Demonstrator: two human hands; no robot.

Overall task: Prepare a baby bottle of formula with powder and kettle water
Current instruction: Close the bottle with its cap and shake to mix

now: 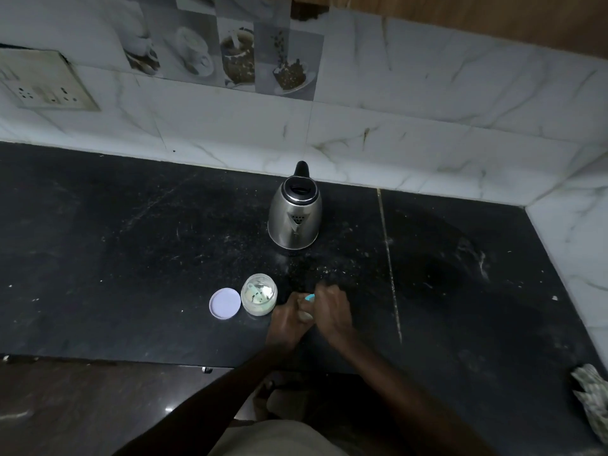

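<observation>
On the black counter (131, 258) both hands meet around a baby bottle (304, 312), mostly hidden by them. My left hand (288, 319) wraps its body. My right hand (330, 307) closes over its top, where a bit of teal cap (310, 297) shows. Just left stands an open clear jar (259, 294) with pale powder and a scoop inside. Its lilac lid (225, 303) lies flat beside it. A steel kettle (294, 215) with a black handle stands farther back, lid open.
A marble-tiled wall runs along the back and right of the counter. A wall socket plate (42, 82) sits at the upper left. A crumpled cloth (592, 396) lies at the counter's right front edge. Powder specks dot the surface in front of the kettle.
</observation>
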